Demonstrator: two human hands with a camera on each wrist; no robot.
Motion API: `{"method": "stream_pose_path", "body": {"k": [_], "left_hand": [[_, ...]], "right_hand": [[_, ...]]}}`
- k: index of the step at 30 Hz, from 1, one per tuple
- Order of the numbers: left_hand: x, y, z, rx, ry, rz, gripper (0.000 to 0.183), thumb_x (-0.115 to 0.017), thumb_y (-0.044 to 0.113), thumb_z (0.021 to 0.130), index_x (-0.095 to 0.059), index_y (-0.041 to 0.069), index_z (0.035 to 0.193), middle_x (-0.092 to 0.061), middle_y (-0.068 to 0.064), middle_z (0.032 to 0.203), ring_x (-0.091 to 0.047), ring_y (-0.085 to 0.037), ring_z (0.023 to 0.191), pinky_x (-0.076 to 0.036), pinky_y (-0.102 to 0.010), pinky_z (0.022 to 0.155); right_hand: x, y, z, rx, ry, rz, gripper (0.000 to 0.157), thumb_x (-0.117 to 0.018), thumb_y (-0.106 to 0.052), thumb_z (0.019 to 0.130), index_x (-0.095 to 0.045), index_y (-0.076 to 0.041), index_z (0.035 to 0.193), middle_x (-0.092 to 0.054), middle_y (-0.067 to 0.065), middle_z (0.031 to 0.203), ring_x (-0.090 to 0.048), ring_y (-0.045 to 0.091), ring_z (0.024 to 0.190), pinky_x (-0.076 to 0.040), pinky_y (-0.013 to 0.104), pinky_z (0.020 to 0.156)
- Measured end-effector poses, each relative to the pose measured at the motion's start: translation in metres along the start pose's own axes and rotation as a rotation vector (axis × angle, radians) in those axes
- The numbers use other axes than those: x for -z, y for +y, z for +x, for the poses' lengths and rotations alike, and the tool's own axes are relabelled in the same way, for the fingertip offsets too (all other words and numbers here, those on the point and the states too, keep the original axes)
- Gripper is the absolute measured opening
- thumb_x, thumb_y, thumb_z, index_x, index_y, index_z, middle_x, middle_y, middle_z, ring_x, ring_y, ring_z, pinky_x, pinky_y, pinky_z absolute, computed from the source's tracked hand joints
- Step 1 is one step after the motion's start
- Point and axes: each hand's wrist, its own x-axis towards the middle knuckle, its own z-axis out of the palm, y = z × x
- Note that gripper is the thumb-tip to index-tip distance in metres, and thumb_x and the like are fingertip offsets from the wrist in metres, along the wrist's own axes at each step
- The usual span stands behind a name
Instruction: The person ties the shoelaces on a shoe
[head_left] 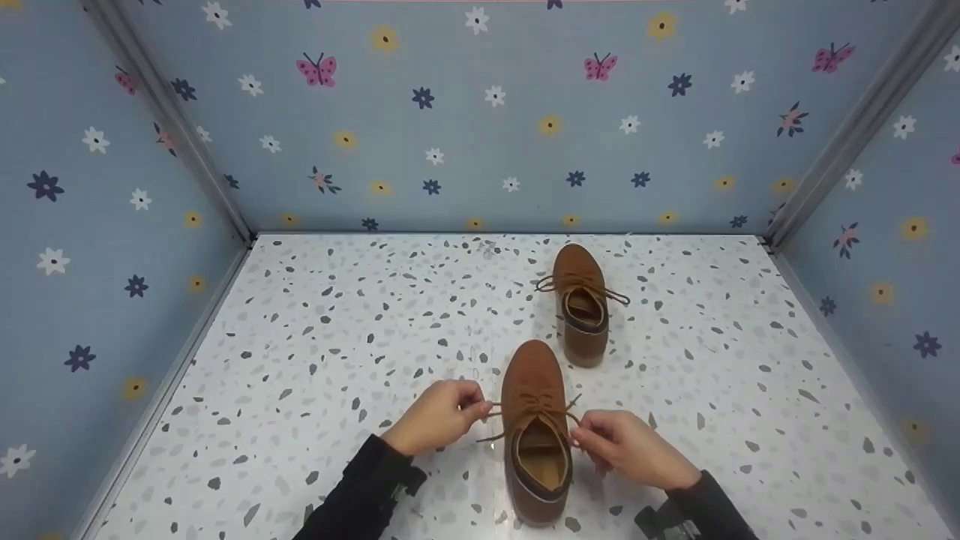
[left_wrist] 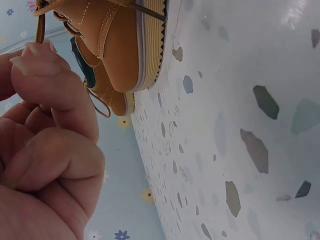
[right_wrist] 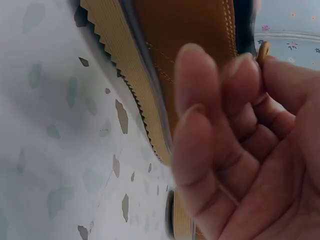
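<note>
A brown lace-up shoe (head_left: 534, 367) stands between my hands, toe pointing away, its laces knotted over the tongue. My left hand (head_left: 442, 416) pinches a shoelace (left_wrist: 41, 27) on the shoe's left side, between thumb and forefinger. On the right side, my right hand (head_left: 626, 446) pinches the other part of the lace (right_wrist: 263, 51) beside the shoe's opening, its remaining fingers loosely bent. One loose lace end hangs out to the left below the left hand. The matching shoe (head_left: 577, 262) sits farther off to the right, its laces tied in a bow.
The speckled white floor (head_left: 360, 315) spreads around both shoes. Light blue panels (head_left: 480, 112) with flowers and butterflies close it off at the back and on both sides, joined by grey metal corner posts (head_left: 169, 112).
</note>
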Motion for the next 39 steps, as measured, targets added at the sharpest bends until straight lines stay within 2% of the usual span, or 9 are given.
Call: {"method": "stream_pose_path", "body": {"k": [3,7,13,19,22,27,31,33,39], "left_hand": [[0.001,0.0,0.0,-0.013,0.037,-0.007,0.023,-0.065,0.017,0.096,-0.06,0.012,0.075,-0.053,0.01,0.066,-0.047,-0.007,0.056,-0.04,-0.026,0.053],[-0.001,-0.001,0.002,-0.01,0.095,0.005,0.027,-0.064,0.01,0.095,-0.052,0.012,0.071,-0.047,0.009,0.065,-0.045,-0.008,0.057,-0.039,-0.025,0.051],[-0.007,-0.007,0.002,0.015,0.121,0.042,0.03,-0.063,0.008,0.095,-0.047,0.013,0.071,-0.044,0.008,0.064,-0.045,-0.009,0.056,-0.039,-0.025,0.05],[-0.012,-0.015,-0.004,0.062,0.127,-0.035,0.026,-0.061,0.007,0.096,-0.049,0.012,0.073,-0.046,0.007,0.067,-0.046,-0.01,0.062,-0.04,-0.026,0.055],[-0.011,-0.015,-0.005,0.072,0.112,-0.105,0.024,-0.06,0.007,0.097,-0.051,0.011,0.075,-0.049,0.006,0.069,-0.046,-0.01,0.059,-0.04,-0.025,0.053],[-0.003,-0.005,-0.003,0.01,0.132,-0.161,0.022,-0.058,0.006,0.098,-0.051,0.01,0.077,-0.051,0.005,0.071,-0.047,-0.01,0.058,-0.04,-0.025,0.053],[-0.001,0.0,-0.005,-0.03,0.162,-0.123,0.024,-0.06,0.007,0.097,-0.049,0.01,0.075,-0.049,0.007,0.068,-0.047,-0.009,0.06,-0.039,-0.025,0.055],[-0.003,-0.002,-0.008,-0.01,0.161,-0.114,0.025,-0.061,0.007,0.096,-0.049,0.011,0.074,-0.047,0.007,0.066,-0.045,-0.009,0.058,-0.038,-0.024,0.053],[-0.015,-0.014,-0.015,0.105,0.147,-0.125,0.027,-0.062,0.007,0.096,-0.047,0.01,0.073,-0.046,0.007,0.064,-0.043,-0.009,0.057,-0.036,-0.022,0.051]], "right_hand": [[0.006,0.003,-0.001,0.026,0.033,-0.01,0.03,-0.056,-0.033,0.102,-0.056,-0.014,0.078,-0.052,-0.007,0.058,-0.057,0.011,0.049,-0.041,0.021,0.045],[0.014,0.01,-0.004,0.046,0.044,-0.053,0.03,-0.056,-0.029,0.102,-0.053,-0.017,0.075,-0.049,-0.009,0.057,-0.049,0.005,0.046,-0.035,0.02,0.043],[0.017,0.027,-0.005,0.089,0.057,-0.137,0.029,-0.058,-0.017,0.101,-0.052,-0.018,0.073,-0.046,-0.014,0.063,-0.048,0.002,0.055,-0.042,0.023,0.049],[0.016,0.043,-0.003,0.06,0.106,-0.178,0.031,-0.059,-0.018,0.101,-0.05,-0.019,0.071,-0.043,-0.014,0.064,-0.044,0.003,0.057,-0.039,0.023,0.053],[0.017,0.043,-0.003,0.09,0.137,-0.167,0.028,-0.059,-0.016,0.101,-0.053,-0.018,0.073,-0.043,-0.014,0.064,-0.043,0.002,0.055,-0.038,0.022,0.05],[0.024,0.034,-0.006,0.165,0.223,-0.132,0.028,-0.058,-0.017,0.101,-0.054,-0.018,0.074,-0.042,-0.014,0.059,-0.041,0.001,0.049,-0.035,0.021,0.045],[0.028,0.031,-0.01,0.175,0.217,-0.115,0.031,-0.057,-0.019,0.102,-0.049,-0.02,0.073,-0.041,-0.013,0.059,-0.039,0.001,0.048,-0.034,0.021,0.045],[0.026,0.034,-0.011,0.165,0.191,-0.108,0.03,-0.057,-0.017,0.102,-0.051,-0.021,0.073,-0.042,-0.013,0.06,-0.04,0.002,0.049,-0.035,0.021,0.045],[0.018,0.049,-0.012,0.105,0.146,-0.114,0.029,-0.059,-0.018,0.101,-0.051,-0.021,0.073,-0.045,-0.015,0.062,-0.044,0.001,0.054,-0.039,0.021,0.049]]}}
